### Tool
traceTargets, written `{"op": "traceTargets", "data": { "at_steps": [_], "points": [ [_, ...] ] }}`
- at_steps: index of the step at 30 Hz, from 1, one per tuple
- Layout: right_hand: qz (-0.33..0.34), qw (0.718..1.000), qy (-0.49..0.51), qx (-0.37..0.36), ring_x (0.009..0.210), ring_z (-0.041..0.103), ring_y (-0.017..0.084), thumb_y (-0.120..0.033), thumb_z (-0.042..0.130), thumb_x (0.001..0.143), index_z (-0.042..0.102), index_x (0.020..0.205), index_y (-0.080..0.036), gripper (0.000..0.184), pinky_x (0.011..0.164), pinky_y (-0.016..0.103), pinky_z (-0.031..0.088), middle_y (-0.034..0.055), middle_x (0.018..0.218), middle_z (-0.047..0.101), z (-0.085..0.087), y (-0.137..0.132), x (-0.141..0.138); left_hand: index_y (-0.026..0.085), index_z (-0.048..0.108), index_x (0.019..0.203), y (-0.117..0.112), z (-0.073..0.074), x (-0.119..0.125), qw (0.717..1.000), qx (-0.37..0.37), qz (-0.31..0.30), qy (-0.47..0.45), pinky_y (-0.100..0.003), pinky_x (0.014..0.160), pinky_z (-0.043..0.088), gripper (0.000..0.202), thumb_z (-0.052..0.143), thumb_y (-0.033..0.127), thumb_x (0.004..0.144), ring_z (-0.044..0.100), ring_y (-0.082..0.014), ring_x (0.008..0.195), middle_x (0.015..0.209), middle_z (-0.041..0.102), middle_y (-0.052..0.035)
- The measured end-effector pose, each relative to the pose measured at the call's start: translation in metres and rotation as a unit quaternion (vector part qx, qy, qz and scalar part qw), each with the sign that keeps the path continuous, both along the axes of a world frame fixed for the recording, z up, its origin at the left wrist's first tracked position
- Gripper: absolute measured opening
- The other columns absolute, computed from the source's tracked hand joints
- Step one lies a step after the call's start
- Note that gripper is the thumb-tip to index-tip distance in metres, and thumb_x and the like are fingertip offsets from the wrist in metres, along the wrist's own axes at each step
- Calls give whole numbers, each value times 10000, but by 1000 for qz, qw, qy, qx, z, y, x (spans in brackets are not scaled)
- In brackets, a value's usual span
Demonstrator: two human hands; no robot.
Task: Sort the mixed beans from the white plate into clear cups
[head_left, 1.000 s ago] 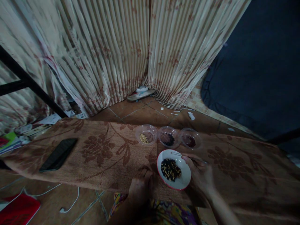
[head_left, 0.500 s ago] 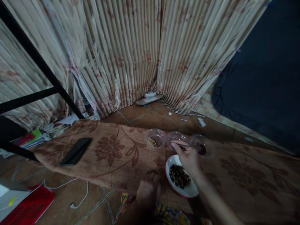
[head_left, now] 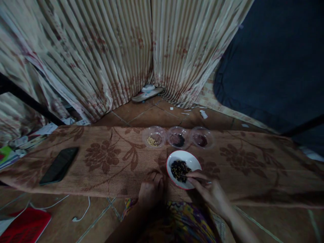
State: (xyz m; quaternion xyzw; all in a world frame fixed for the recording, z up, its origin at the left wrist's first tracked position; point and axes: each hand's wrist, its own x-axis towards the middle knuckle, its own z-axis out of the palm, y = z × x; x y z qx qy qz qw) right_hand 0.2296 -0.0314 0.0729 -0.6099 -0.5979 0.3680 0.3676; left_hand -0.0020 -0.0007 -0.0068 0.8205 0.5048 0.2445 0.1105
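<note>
A white bowl with a red rim (head_left: pixel 196 162) holds a mix of dark and yellow beans (head_left: pixel 180 169). Over its right side, my right hand (head_left: pixel 206 189) pinches thin metal tweezers (head_left: pixel 199 179), whose tips reach into the beans. My left hand (head_left: pixel 152 188) rests on the cloth just left of the bowl, fingers curled into a loose fist with nothing seen in it. Behind the bowl stand three clear round cups in a row: the left cup (head_left: pixel 162 132) has yellow beans, the middle cup (head_left: pixel 172 131) black ones, the right cup (head_left: pixel 209 135) dark reddish ones.
A brown flower-patterned cloth (head_left: pixel 121 179) covers the long low surface. A black phone (head_left: pixel 59 165) lies on its left end. Beyond are a skateboard (head_left: pixel 148 95), scraps on the tiled floor and striped curtains (head_left: pixel 121 50). A white cable (head_left: pixel 87 209) lies at the front left.
My right hand has moved from the middle cup back to the bowl, bringing the tweezers down among the beans. The left hand stays beside the bowl. The camera view has shifted.
</note>
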Motion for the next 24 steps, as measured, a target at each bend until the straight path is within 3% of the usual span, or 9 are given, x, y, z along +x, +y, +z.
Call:
{"op": "traceTargets", "data": {
  "at_steps": [4,8,12,16,19,24],
  "points": [
    [79,995,-52,34,931,671,200,-384,529,909,739,950,-266,244,784,292,537,47,975,726,-1,15,-12,213,584,905,1,1,0,1000,8,-5,-1,-259,713,491,191,397,210,945,594,-145,797,850,621,-30],
    [11,993,-99,70,884,678,212,-386,538,895,741,886,-268,234,792,327,527,39,925,732,-3,27,6,213,586,911,2,-1,-1,1000,23,-1,2,-255,686,495,196,393,218,946,598,-142,779,848,627,-31],
    [-43,996,-56,56,930,674,222,-446,565,877,741,898,-250,265,761,299,542,58,972,729,3,14,26,215,584,925,3,-3,-2,1000,30,-5,0,-259,687,498,186,400,220,944,602,-144,778,851,632,-36],
    [66,997,-36,1,951,670,221,-451,554,890,743,911,-254,273,795,297,536,54,996,728,15,-2,21,214,580,926,2,-3,-2,1000,22,-4,-1,-262,687,498,182,400,227,947,605,-145,771,848,631,-36],
    [122,991,-57,8,912,671,207,-404,539,906,739,904,-256,250,802,300,526,47,962,729,12,4,11,215,577,930,3,-2,-2,1000,15,-5,2,-255,669,490,190,389,231,952,606,-141,761,854,632,-31],
    [29,995,-78,56,903,675,207,-379,533,901,733,917,-258,234,818,324,518,37,949,731,2,27,15,218,572,918,3,0,-3,1000,18,-10,-3,-254,670,481,174,400,219,948,607,-139,761,846,635,-24]
  ]
}}
